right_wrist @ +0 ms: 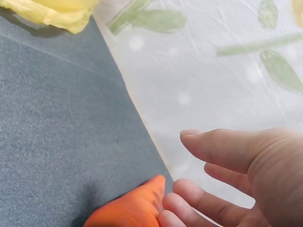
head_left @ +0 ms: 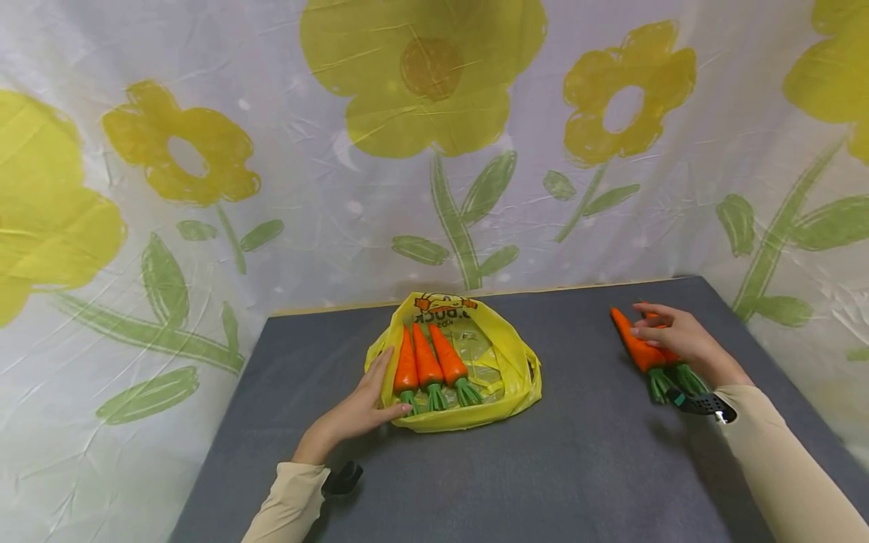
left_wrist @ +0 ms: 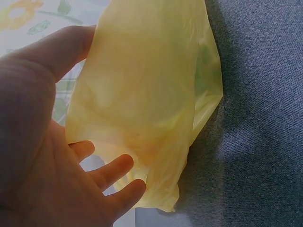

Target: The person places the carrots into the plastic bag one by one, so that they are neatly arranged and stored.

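A yellow plastic bag (head_left: 519, 377) lies with its mouth spread wide, and three orange carrots (head_left: 426, 362) with green tops are side by side inside. At the bag's left side is my left hand (head_left: 356, 407), fingers loosely extended along the rim and thumb by the green tops. In the left wrist view the bag's thin wall (left_wrist: 137, 85) covers one of its fingertips. On the right, two more carrots (head_left: 638, 347) lie together under my right hand (head_left: 682, 339). Its fingers are apart and loosely bent, fingertips right at an orange carrot (right_wrist: 130, 208) in the right wrist view.
A dark grey table (head_left: 543, 483) carries everything. Behind it and along both sides hangs a pale cloth (head_left: 326, 226) painted with yellow flowers and green leaves. A black band (head_left: 706, 403) sits on the right wrist, another (head_left: 342, 479) on the left.
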A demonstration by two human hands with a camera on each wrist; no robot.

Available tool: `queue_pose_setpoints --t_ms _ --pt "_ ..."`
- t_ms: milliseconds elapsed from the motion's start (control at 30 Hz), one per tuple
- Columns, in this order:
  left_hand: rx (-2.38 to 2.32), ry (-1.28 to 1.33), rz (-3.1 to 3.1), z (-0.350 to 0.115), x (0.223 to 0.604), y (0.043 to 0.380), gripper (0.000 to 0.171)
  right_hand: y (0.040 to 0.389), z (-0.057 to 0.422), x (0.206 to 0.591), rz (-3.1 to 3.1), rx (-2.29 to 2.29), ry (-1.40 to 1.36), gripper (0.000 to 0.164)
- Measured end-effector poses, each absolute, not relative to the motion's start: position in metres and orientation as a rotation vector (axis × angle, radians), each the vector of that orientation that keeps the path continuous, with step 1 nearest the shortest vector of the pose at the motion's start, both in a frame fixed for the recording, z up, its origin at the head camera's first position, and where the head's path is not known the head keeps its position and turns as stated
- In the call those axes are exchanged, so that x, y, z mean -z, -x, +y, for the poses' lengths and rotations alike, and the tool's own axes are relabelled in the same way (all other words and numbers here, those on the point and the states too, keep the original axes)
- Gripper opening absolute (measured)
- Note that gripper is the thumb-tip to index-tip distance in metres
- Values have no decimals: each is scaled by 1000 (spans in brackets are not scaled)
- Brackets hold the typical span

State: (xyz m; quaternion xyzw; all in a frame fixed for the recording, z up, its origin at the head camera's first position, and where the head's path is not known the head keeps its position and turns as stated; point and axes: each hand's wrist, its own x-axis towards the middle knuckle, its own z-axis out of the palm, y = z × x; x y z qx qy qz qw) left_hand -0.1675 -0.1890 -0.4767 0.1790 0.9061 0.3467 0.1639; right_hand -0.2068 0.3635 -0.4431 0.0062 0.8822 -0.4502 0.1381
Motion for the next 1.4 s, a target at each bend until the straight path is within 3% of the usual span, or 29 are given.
queue_pose_setpoints --t_ms 1400 --pt "-991 -477 2579 -191 476 165 107 202 349 467 2590 1271 35 73"
